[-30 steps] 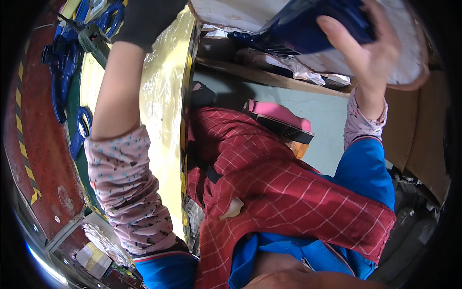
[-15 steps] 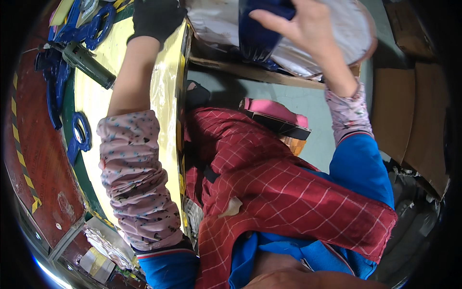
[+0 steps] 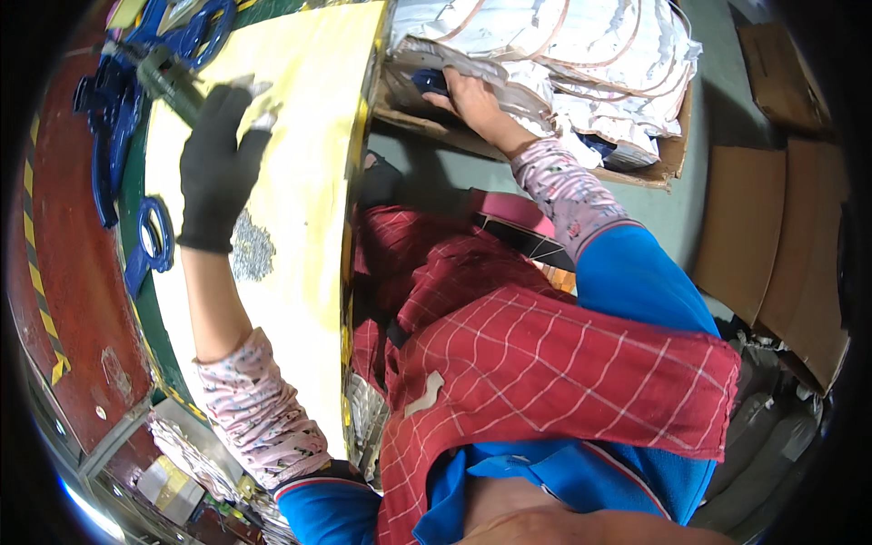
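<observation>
My left hand (image 3: 218,173), in a black glove with pale fingertips, is over a yellow work surface (image 3: 304,200). Its fingers are spread beside a dark green cylindrical tool (image 3: 171,86), and I see nothing held. A patch of small grey pieces (image 3: 252,247), too fine to name, lies by the glove's wrist. My bare right hand (image 3: 474,104) reaches into a cardboard box (image 3: 672,168) of white wrapping sheets (image 3: 590,45). Its thumb and forefinger are apart beside a dark blue part (image 3: 429,82); the wrapping hides some of the fingers.
Dark blue curved parts (image 3: 107,154) and a blue ring-ended part (image 3: 154,234) lie along the left of the surface. Brown cardboard (image 3: 740,227) stands at the right. Below the box is a pink-topped item (image 3: 513,211) on the floor.
My left hand has drawn back over the yellow surface, where the grey pieces now show. My right hand has moved left and down into the box; the large blue part below it is gone from there.
</observation>
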Tool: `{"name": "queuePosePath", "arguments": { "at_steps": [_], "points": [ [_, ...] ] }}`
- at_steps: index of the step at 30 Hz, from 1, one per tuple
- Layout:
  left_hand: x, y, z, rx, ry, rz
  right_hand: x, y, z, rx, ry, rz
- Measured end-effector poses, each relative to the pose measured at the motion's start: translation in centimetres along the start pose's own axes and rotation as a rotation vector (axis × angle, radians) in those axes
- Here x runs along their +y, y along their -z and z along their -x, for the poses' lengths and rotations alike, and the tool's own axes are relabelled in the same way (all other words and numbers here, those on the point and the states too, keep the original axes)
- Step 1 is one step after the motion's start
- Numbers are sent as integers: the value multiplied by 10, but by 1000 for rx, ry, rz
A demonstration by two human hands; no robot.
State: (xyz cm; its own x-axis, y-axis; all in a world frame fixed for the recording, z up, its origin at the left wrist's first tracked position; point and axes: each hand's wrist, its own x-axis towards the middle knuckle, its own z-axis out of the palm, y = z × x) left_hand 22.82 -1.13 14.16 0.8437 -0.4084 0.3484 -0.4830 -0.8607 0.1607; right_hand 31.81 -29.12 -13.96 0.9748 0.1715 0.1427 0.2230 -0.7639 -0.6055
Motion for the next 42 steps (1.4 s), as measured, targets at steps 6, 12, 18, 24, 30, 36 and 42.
{"name": "queuePosePath", "arguments": {
  "at_steps": [6, 12, 18, 24, 30, 36, 42],
  "points": [
    [2, 28, 114, -128, 228, -73, 15, -61, -22, 31, 133, 26],
    [36, 3, 96, -151, 186, 51, 10, -15, 15, -66, 45, 13],
    [83, -120, -12, -58, -241, 333, 76, 50, 137, 255, 66, -144],
    [115, -237, -96, -199, -390, 2, 162, 74, 137, 23, -264, -138],
    [75, -276, -100, -691, -401, -134, 125, 54, 117, 141, 10, -170],
    [46, -232, -85, -585, -612, -28, 75, 43, 140, 280, 50, -1],
    [55, -224, -78, -612, -550, -116, 82, 39, 176, -341, -320, -186]
  ]
}}
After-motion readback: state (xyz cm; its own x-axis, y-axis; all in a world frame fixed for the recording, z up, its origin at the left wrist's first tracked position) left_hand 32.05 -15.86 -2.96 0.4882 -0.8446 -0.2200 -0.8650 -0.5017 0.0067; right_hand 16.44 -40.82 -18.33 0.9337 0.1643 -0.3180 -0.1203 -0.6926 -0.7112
